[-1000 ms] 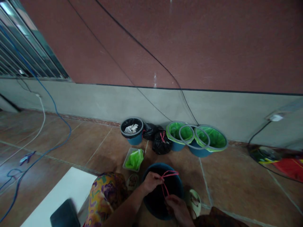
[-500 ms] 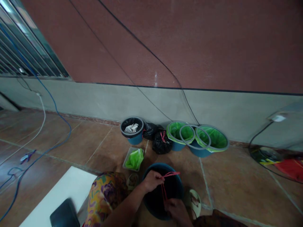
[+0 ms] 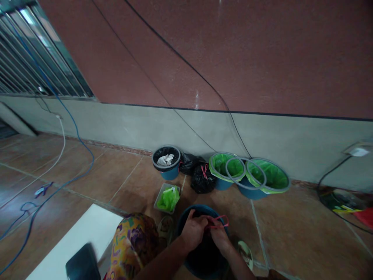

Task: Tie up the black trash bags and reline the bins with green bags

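Observation:
Both hands are close together above a blue bin (image 3: 186, 213) between the knees; its inside is dark, and I cannot make out what lies in it. My left hand (image 3: 194, 229) is closed on a red drawstring (image 3: 223, 222). From the other side my right hand (image 3: 219, 234) pinches the same drawstring, its fingers almost touching the left ones. A loop of the drawstring sticks out to the right past the fingers. Just beyond the bin sits a clear plastic tub (image 3: 157, 206) with a bright green bag (image 3: 169, 199) in it.
Along the wall stand a small bin with a black liner (image 3: 167, 171), a tied black bag (image 3: 204, 181), and two bins with green liners (image 3: 223, 182) (image 3: 256, 190). Loose grey rings (image 3: 264, 179) rest on these. A phone-like dark object (image 3: 83, 262) lies on a white board (image 3: 87, 221). A blue cable (image 3: 78, 177) crosses the floor.
My right hand has risen from the near side of the bin to meet my left hand. The drawstring ends, stretched between the hands before, are now gathered at the fingers.

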Demonstrator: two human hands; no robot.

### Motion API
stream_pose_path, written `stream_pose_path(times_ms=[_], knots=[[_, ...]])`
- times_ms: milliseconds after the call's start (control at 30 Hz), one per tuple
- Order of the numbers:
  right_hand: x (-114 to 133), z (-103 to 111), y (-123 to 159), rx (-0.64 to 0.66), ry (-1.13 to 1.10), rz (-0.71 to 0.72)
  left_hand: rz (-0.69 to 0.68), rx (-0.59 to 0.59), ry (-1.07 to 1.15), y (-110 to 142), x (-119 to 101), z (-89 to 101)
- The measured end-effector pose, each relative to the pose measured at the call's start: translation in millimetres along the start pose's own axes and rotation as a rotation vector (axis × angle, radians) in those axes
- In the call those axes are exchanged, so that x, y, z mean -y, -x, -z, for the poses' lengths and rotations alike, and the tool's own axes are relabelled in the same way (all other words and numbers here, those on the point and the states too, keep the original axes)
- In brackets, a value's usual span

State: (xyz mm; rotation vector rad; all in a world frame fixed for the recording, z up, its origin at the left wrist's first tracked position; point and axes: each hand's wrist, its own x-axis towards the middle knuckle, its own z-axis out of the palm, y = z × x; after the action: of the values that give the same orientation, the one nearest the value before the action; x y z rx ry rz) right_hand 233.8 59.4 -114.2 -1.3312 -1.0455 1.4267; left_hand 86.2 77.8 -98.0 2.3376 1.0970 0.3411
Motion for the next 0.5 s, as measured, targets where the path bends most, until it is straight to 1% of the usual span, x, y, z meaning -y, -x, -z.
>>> stream_pose_path(times_ms=[133,267,333,400,500], knots=[[-9,7,-1,0.063,-0.058,-0.15,-0.036,-0.073,-0.088,-1,8,-18.9],[-16,12,-2,0.146,-0.048,-0.195,-0.074,-0.167,-0.195,-1,13,-33.6],[-18,13,-2,0.193,-0.011,-0.22,-0.077,-0.223,-0.2,0,13,-35.3],[-20,16,-1,0.221,-0.018,-0.234,-0.053,-0.272,-0.179,1,11,-33.1],[-20,20,2,0.204,-0.034,-0.24,0.004,-0.294,-0.118,2,9,-26.7]])
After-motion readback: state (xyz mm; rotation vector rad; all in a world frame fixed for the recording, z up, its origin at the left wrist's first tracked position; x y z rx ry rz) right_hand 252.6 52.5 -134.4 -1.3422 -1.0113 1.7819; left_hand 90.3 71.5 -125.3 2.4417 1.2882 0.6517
